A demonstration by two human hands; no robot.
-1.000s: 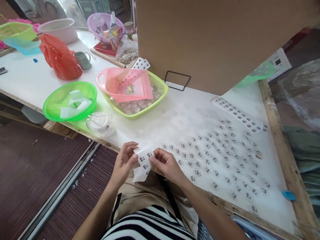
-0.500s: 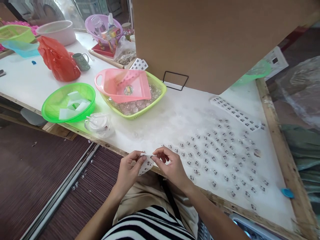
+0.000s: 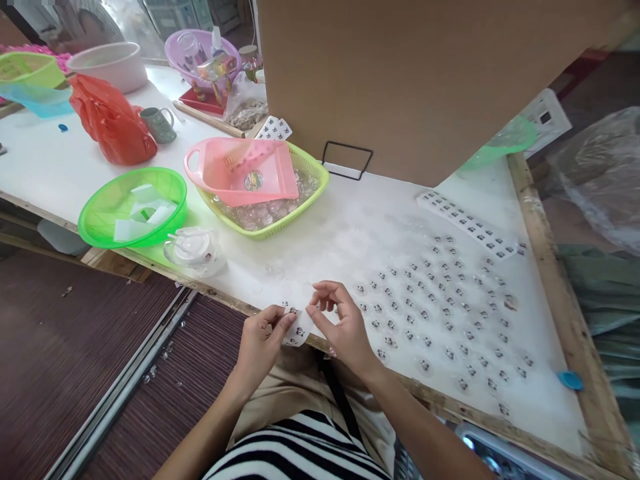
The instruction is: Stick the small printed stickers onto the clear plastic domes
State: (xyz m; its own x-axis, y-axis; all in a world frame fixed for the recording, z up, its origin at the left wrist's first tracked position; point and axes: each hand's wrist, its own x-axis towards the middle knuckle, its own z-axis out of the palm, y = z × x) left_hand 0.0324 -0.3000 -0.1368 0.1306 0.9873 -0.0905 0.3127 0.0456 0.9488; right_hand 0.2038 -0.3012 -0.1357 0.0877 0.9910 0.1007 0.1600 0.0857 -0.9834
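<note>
At the table's front edge, my left hand (image 3: 263, 343) pinches a small white sticker sheet (image 3: 299, 328) printed with little black panda-like figures. Just to its right is my right hand (image 3: 345, 327), its thumb and forefinger apart beside the sheet's edge; I see nothing between them. Many clear round pieces, each bearing a small dark figure (image 3: 409, 336), are spread over the white table (image 3: 350, 227) to the right of my hands. Farther back on the right lies a longer sticker strip (image 3: 467, 223) with rows of the same figures.
A yellow-green basket (image 3: 260, 232) of clear pieces holds a pink tray (image 3: 275, 167). Left of it are a green bowl (image 3: 95, 233) with white scraps, a red bag (image 3: 113, 127) and a mug (image 3: 159, 125). A large cardboard box (image 3: 400, 87) stands behind; a wooden rim (image 3: 560, 293) edges the table.
My right hand's thumb and forefinger have come off the sheet's edge and spread apart. My left hand keeps its pinch, and more of the sheet's face shows.
</note>
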